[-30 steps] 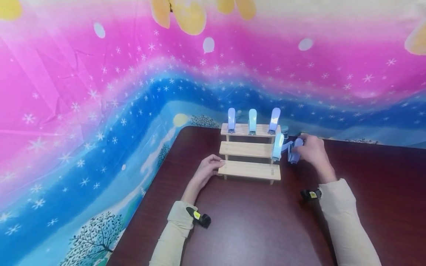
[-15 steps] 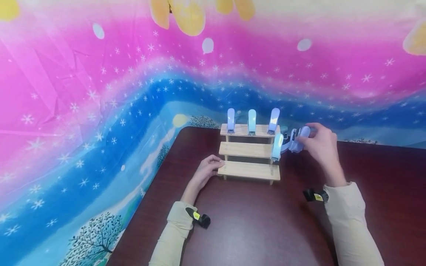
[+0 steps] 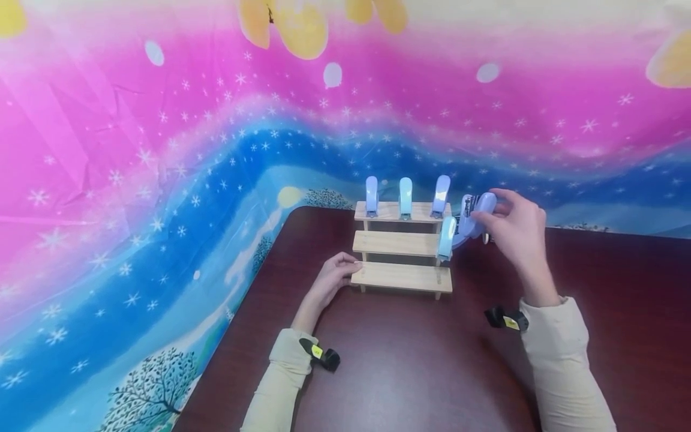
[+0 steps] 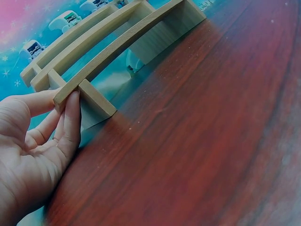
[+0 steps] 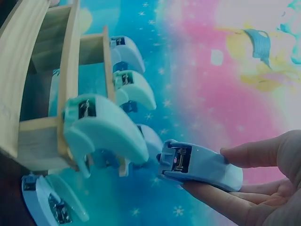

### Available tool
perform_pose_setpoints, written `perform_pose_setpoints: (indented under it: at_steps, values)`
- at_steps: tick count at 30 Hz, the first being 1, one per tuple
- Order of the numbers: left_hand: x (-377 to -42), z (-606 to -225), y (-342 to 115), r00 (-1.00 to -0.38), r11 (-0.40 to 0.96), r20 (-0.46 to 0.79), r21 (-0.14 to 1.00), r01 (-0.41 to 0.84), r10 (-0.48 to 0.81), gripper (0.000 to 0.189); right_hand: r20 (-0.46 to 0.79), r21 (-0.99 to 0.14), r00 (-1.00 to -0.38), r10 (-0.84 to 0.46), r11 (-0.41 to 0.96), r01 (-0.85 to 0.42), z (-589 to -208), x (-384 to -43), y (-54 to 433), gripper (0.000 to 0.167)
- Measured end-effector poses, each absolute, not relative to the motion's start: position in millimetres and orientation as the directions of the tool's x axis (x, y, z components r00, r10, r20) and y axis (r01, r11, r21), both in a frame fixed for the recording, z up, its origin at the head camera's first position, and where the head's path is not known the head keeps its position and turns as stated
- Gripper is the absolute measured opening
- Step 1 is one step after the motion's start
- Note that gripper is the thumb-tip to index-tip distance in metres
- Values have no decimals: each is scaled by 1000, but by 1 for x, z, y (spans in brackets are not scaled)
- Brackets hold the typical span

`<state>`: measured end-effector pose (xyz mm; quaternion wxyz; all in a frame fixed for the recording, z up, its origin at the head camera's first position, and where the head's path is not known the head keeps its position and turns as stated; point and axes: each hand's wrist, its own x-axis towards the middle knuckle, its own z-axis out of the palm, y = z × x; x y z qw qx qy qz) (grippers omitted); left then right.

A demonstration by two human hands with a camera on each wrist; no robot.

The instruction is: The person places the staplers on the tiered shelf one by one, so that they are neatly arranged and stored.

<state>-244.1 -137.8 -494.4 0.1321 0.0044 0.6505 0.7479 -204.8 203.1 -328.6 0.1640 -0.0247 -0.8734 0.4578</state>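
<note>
My right hand (image 3: 516,231) pinches a lilac stapler (image 3: 478,215) just off the right edge of the three-tier wooden rack (image 3: 396,243); my left hand (image 3: 330,279) pinches its bottom-left edge, desk (image 3: 388,360) spreading in front

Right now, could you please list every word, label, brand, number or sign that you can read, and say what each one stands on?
No text can be read.
Left yellow label, on the black left-wrist device: too small to read.
Right yellow label, on the black right-wrist device: too small to read.
Faint marking, at the right end of the lowest wooden shelf: too blurred to read.
</note>
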Motion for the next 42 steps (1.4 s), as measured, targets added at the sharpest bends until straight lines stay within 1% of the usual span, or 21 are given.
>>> perform_pose_setpoints:
  at_steps: [7, 18, 29, 37, 42]
  values:
    - [-243, -497, -141, -968, -115, -167, 975, -191, 189, 15, 256, -832, -952, 167, 539, -129, -321, -203, 186, 61]
    - [-243, -496, -142, -967, -118, -166, 975, -190, 193, 14, 222, -829, -970, 96, 543, -136, -318, -203, 157, 59]
    - [-244, -496, -138, -966, -118, -158, 976, -185, 204, 15, 259, -793, -965, 46, 581, -185, -334, -208, 138, 55]
    - [-245, -496, -137, -966, -130, -152, 975, -181, 209, 14, 262, -766, -965, 2, 609, -206, -349, -214, 127, 52]
    - [-246, -496, -137, -965, -133, -159, 973, -189, 208, 12, 246, -767, -969, -2, 611, -195, -354, -217, 122, 54]
